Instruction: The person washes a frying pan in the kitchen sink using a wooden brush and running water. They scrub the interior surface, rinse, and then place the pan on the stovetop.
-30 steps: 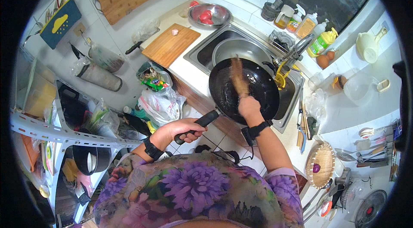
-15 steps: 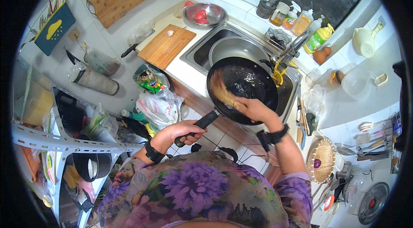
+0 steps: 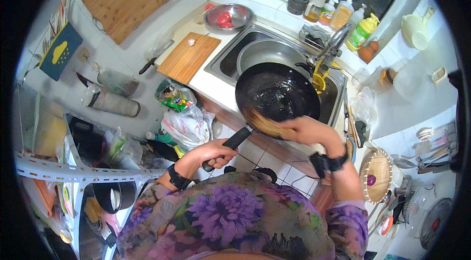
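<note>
A black wok (image 3: pixel 272 83) is tilted over the sink (image 3: pixel 223 54), its inner surface wet and shiny. My left hand (image 3: pixel 216 154) is wrapped round the wok's black handle near the body of the pan. In my right hand (image 3: pixel 314 132) is a straw-coloured scrubbing brush (image 3: pixel 265 124), its bristles against the near inner side of the wok. Behind the wok, a large metal basin (image 3: pixel 267 53) sits in the sink, partly covered by it. A yellow strainer-like thing (image 3: pixel 319 82) hangs by the faucet (image 3: pixel 338 39).
Left of the sink lie a wooden cutting board (image 3: pixel 189 58) with a garlic-like piece and a metal bowl (image 3: pixel 240 17) of red tomatoes. Bottles (image 3: pixel 341 14) line the windowsill. A woven basket (image 3: pixel 377 166) stands at right, a perforated shelf (image 3: pixel 98 174) at left, plastic bags (image 3: pixel 186 125) below the counter.
My right hand has drawn the brush from the wok's left inner side down toward its near edge. The left hand keeps its hold on the handle; the view has shifted slightly.
</note>
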The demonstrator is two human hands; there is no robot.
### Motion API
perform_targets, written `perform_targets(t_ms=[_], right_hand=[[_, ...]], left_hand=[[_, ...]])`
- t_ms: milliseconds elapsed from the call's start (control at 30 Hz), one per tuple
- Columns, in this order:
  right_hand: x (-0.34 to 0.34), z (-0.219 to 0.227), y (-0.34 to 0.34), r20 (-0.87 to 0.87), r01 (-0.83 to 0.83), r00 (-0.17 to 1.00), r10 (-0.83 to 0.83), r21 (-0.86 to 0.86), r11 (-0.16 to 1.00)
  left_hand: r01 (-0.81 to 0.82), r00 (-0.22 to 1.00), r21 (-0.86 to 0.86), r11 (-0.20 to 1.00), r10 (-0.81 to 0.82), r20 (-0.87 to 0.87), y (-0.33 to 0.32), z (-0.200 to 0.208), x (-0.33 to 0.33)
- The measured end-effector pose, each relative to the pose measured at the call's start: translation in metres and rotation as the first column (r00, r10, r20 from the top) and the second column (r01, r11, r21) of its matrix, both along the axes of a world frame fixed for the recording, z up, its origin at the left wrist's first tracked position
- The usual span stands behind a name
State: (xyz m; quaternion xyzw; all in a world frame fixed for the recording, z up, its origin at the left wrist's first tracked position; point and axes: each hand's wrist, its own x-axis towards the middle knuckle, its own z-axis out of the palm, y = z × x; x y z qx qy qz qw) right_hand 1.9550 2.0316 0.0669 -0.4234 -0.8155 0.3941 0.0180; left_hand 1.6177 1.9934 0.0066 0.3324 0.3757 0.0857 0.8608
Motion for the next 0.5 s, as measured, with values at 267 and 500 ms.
perform_targets(t_ms=[267, 500], right_hand=[[-0.003, -0.096, 0.028, 0.361, 0.445, 0.699, -0.617, 0.456, 0.771], [0.047, -0.026, -0.028, 0.066, 0.022, 0.997, -0.036, 0.197, 0.98]], left_hand=[[-0.084, 0.995, -0.04, 0.996, 0.081, -0.066, -0.013, 0.017, 0.022], [-0.076, 0.984, -0.002, 0.997, 0.075, -0.161, -0.018, 0.042, 0.043]])
